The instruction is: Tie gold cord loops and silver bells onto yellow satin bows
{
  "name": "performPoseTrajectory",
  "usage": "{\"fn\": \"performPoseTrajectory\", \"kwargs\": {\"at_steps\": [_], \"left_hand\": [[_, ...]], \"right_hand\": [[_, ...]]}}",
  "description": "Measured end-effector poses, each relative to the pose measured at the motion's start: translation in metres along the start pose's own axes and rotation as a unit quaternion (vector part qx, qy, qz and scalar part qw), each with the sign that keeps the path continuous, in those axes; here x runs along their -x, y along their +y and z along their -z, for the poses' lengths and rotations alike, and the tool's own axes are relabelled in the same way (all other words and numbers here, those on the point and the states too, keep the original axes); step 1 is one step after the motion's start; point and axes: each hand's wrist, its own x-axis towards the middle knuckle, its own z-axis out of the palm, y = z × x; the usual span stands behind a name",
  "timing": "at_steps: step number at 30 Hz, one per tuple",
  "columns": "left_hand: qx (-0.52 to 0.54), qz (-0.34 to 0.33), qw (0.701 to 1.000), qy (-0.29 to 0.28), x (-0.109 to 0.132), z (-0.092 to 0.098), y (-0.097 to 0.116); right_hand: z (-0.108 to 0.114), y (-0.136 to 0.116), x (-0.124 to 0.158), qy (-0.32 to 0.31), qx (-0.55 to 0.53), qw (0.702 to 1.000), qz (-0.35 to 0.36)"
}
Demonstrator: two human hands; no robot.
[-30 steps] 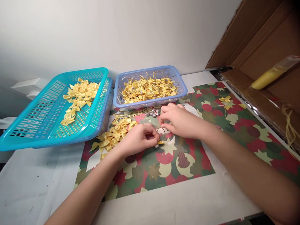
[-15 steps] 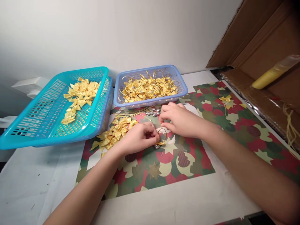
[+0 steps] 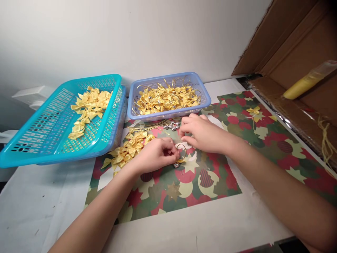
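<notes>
My left hand (image 3: 160,154) is closed in a pinch around a yellow ribbon bow with a gold cord loop (image 3: 185,151), just above the patterned sheet. A small silver bell-like charm (image 3: 176,164) hangs below its fingertips; most of the bow is hidden by the fingers. Just right of the loop, my right hand (image 3: 196,131) has its fingers curled and thumb drawn in; what it pinches, if anything, is too small to make out. Beyond it lie several loose silver charms (image 3: 172,125) and gold cords (image 3: 150,125). A pile of yellow bows (image 3: 129,149) sits beside my left wrist.
A turquoise basket (image 3: 60,149) with yellow bows stands at left, stacked on a blue one. Behind my hands, a purple-blue basket (image 3: 168,115) holds bows with gold loops. Cardboard (image 3: 284,45) rises at right, with a yellow roll (image 3: 302,84). One bow (image 3: 253,110) lies apart.
Hardly anything differs. Both hands keep their places, and my right hand has shifted up very slightly.
</notes>
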Motion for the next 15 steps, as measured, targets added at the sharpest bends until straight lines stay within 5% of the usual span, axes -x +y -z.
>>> {"fn": "performPoseTrajectory", "kwargs": {"at_steps": [15], "left_hand": [[0.032,-0.005,0.999,-0.019,0.0003,0.0033,0.0005]], "right_hand": [[-0.0013,0.0023,-0.0013,-0.001,0.009,1.0,-0.012]]}}
